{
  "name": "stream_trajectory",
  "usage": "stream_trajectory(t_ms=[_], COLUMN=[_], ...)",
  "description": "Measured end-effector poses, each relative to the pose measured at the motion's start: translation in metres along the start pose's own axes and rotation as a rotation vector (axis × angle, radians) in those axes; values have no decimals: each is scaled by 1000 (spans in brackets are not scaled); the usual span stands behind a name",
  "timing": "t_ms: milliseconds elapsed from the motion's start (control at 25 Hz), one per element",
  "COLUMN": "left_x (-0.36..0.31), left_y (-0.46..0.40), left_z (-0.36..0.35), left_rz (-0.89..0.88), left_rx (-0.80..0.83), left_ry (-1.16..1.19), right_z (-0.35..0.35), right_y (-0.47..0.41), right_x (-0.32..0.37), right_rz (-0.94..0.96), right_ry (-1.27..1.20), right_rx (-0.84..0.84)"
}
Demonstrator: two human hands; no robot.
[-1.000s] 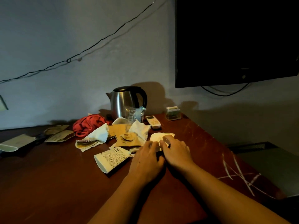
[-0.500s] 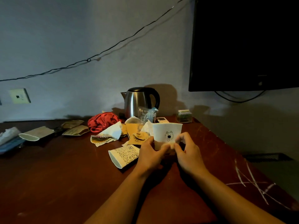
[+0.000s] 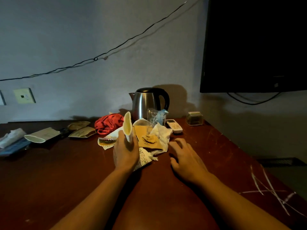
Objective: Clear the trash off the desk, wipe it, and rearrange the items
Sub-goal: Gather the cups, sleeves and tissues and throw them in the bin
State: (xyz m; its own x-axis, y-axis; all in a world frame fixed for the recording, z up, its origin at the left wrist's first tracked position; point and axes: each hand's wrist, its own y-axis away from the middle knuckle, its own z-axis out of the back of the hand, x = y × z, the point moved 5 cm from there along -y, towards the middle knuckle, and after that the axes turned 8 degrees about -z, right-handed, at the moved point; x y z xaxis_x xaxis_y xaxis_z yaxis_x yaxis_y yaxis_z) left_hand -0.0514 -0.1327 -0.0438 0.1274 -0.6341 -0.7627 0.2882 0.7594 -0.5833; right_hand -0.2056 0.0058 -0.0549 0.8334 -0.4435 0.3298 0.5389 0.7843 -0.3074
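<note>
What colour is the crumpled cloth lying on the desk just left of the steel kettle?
Red; the crumpled cloth shows best in the head view.

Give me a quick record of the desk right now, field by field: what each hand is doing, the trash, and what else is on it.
left hand: left hand holds a flattened paper cup upright above the desk
right hand: right hand open, fingers spread, by the pile, holding nothing
trash pile: crumpled tissue, brown paper sleeve, printed wrapper
further left: another flattened cup
keepers: kettle, remote, red cloth
surface: desk, scratched on the right
</note>
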Motion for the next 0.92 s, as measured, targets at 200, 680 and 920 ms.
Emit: stream_trajectory(t_ms=[200, 680, 920], left_x=[4, 11, 22], left_y=[-2, -4, -5], left_z=[-23, -26, -15], left_rz=[-66, -3, 169], left_rx=[369, 346, 191], left_ry=[-498, -391, 27], right_z=[-13, -20, -12], right_y=[-32, -48, -40], right_x=[11, 23, 25], right_rz=[72, 86, 162], right_ry=[-28, 4, 21], right_rx=[-41, -38, -176])
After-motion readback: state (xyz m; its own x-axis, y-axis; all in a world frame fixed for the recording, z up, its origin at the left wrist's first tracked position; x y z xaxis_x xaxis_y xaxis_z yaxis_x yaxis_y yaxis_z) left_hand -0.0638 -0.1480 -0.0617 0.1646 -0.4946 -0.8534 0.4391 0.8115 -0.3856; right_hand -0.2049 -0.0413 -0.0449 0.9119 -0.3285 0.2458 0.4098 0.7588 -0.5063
